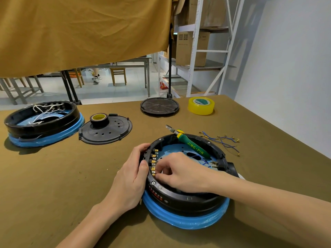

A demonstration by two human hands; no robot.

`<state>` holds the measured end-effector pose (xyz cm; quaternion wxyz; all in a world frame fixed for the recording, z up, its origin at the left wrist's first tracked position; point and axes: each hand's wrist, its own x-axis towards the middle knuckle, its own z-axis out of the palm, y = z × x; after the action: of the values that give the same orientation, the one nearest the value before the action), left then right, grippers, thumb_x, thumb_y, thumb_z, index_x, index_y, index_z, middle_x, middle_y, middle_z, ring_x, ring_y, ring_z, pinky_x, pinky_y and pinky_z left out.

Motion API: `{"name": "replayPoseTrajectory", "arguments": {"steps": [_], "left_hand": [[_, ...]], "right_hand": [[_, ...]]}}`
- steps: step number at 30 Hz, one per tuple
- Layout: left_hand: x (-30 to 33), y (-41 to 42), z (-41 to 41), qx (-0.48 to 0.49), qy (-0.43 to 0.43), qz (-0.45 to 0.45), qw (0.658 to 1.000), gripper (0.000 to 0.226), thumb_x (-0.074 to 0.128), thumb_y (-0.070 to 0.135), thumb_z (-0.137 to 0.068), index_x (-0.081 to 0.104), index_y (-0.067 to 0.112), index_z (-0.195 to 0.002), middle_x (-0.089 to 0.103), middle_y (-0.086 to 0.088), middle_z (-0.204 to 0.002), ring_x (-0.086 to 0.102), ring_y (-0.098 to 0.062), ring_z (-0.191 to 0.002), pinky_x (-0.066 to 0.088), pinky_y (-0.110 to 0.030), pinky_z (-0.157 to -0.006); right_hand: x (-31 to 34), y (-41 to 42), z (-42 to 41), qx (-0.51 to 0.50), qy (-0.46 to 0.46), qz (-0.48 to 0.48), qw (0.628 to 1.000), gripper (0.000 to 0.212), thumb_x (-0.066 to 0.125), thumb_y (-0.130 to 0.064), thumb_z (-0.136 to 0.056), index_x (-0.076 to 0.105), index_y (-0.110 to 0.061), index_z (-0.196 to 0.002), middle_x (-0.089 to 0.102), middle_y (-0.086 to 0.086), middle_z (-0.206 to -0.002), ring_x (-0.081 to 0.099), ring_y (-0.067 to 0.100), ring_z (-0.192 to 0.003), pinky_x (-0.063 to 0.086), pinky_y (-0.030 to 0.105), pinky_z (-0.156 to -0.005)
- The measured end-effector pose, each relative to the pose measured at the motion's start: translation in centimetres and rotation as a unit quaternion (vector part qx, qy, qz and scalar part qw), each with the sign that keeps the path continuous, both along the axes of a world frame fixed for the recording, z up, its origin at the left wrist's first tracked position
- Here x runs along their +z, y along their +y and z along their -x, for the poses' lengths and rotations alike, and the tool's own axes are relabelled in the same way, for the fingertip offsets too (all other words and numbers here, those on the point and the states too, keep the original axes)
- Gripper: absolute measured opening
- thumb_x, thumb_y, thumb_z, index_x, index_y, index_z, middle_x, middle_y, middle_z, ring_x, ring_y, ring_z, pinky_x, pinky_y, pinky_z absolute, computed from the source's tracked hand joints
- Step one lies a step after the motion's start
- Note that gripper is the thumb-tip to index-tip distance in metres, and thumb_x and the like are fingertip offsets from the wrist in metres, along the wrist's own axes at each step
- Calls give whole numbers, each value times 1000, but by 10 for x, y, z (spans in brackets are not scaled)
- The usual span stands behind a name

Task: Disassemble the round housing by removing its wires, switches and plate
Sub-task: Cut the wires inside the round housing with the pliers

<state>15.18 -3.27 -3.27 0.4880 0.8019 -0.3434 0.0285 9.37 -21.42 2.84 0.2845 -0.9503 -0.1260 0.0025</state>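
A round black housing (186, 199) with a blue film-wrapped base sits in front of me on the olive table. A row of switches with brass terminals (154, 161) lines its inner left wall. My left hand (133, 173) grips the housing's left rim from outside, thumb on the rim. My right hand (180, 171) reaches inside, fingertips pinching at the lowest switch terminal. Green-handled cutters (192, 145) lie across the far rim. Several removed blue wires (224, 141) lie to the right on the table.
A second housing (43, 122) with white wires stands at the far left. A black cover plate (105, 129) carries a black tape roll (99, 119). Another black plate (159, 106) and a yellow tape roll (201, 105) lie at the back. A wall runs along the right.
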Motion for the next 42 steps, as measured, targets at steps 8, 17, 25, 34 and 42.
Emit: {"name": "replayPoseTrajectory", "arguments": {"steps": [8,17,25,34,42], "left_hand": [[-1,-1,-1,-2,-6,1,1000,49,24,56,-103,36,40,-147,60,22,-133,59,-3,-124,52,-39,-100],[-3,-1,-4,3,-8,17,1000,44,26,52,-103,39,41,-144,61,24,-131,60,-3,-122,52,-41,-99],[-1,-3,-3,9,-1,18,1000,48,25,53,-101,39,40,-145,58,25,-134,55,1,-125,49,-39,-104],[-2,-2,-4,9,11,16,1000,51,24,58,-100,38,42,-146,57,25,-136,53,1,-129,48,-39,-107],[-1,-3,-4,13,6,18,1000,50,26,54,-100,40,39,-145,56,27,-135,53,3,-128,47,-31,-105]], "right_hand": [[0,-7,-4,-47,-18,-27,998,16,64,-25,-98,75,-15,-93,64,-10,-70,55,0,-59,38,13,-57],[5,-11,-1,-69,-61,-89,992,14,72,-26,-91,77,-15,-85,69,-2,-66,56,3,-56,46,21,-56],[73,-46,-16,-150,-56,-450,879,19,63,-16,-99,72,0,-106,65,1,-69,54,11,-49,38,20,-42],[76,-69,-18,-192,-138,-432,870,22,66,-15,-98,74,2,-108,69,6,-72,52,11,-56,46,22,-56],[86,-53,-34,-112,-144,-367,912,19,65,-13,-99,72,0,-111,73,9,-75,49,10,-43,40,20,-40]]}}
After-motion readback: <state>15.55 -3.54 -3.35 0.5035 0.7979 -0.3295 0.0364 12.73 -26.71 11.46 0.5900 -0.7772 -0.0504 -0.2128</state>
